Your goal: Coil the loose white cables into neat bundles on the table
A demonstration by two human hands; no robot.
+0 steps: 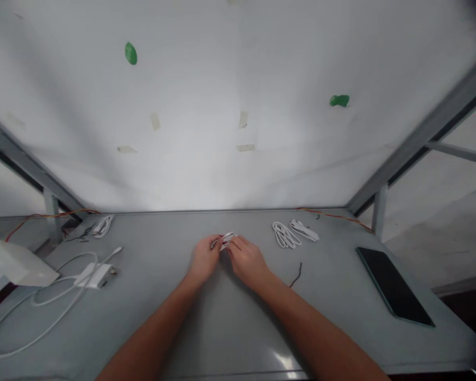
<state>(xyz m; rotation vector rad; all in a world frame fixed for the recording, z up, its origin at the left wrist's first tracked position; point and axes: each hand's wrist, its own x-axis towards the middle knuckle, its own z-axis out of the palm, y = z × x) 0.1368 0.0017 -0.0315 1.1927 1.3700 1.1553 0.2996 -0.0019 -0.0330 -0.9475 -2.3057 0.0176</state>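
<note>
On the far left of the grey table (230, 328) a white box (16, 264) sits at the edge, and beside it a white adapter (93, 275) lies with its long white cord (35, 312) looped loosely toward me. Farther back, near the wall, a small coiled white cable (103, 226) rests next to some thin dark wire, with a red-orange wire (43, 217) trailing along the rear edge.

In the middle, my left hand (202, 259) and my right hand (248, 260) meet just above the tabletop, fingers of both closed together on a small bundled white cable (225, 241), which pokes out between them at the fingertips. Its exact folds are too small to tell.

To the right of my hands a short dark twist tie (296, 275) lies on the table, and behind it two coiled white cables (295, 234) sit side by side. Farther right, a dark tablet (394, 288) lies flat near the table's right edge.
</note>
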